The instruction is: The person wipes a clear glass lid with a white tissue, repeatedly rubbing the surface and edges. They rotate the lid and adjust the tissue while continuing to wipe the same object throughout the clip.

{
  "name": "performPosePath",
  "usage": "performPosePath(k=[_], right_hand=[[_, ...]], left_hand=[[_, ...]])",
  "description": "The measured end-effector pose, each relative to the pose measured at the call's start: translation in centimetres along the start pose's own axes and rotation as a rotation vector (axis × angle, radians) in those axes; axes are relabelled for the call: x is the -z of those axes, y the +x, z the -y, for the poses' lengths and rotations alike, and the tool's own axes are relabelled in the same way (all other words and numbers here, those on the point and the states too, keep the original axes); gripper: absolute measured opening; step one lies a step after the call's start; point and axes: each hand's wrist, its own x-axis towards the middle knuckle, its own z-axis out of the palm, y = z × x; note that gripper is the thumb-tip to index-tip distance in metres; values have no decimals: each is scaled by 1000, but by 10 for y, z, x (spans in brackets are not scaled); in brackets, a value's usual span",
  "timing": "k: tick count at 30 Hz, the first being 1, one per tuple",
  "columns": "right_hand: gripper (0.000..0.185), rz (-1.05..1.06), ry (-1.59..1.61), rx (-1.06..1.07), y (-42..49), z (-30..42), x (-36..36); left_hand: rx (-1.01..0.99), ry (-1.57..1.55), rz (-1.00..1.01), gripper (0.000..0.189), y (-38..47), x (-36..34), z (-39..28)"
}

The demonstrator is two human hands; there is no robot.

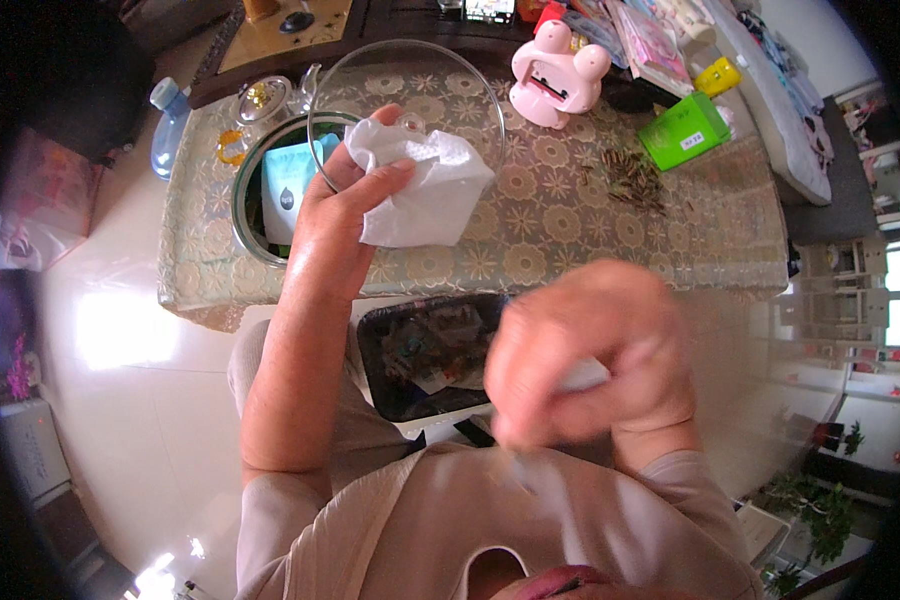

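My left hand [349, 184] reaches over the table, pinching a crumpled white tissue [431, 195] together with a round clear glass lid [501, 112]. The lid is tilted, and its glass knob [411, 122] shows just above the tissue. Behind my left wrist stands a round glass bowl [238, 221] with a pale blue pouch [283, 184] inside; my arm hides part of it. My right hand [592, 352] is raised close to the camera before my chest, blurred, fingers curled. A pale patch shows between its fingers; whether it is something held cannot be told.
A patterned cloth covers the table [521, 251]. On it are a glass teapot [264, 101], a pink animal-shaped holder [559, 75], a green box [685, 133] and a heap of small brown pieces [634, 180]. A black waste bin [427, 360] stands below the edge.
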Motion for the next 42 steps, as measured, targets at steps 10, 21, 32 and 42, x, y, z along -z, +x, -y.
performPosePath(k=[10, 21, 32, 42], right_hand=[[8, -121, -772, -290, 8, -61, 15], [3, -944, -542, 147, 14, -42, 45], [33, -554, -1112, 237, 30, -78, 29], [44, -681, -1363, 254, 34, -93, 60]], left_hand=[[-1, 12, -21, 58, 1, 2, -3], [-35, -1, -31, 56, 3, 2, -8], [-23, -12, 22, 54, 3, -2, 3], [75, 120, 38, 57, -8, -18, 3]])
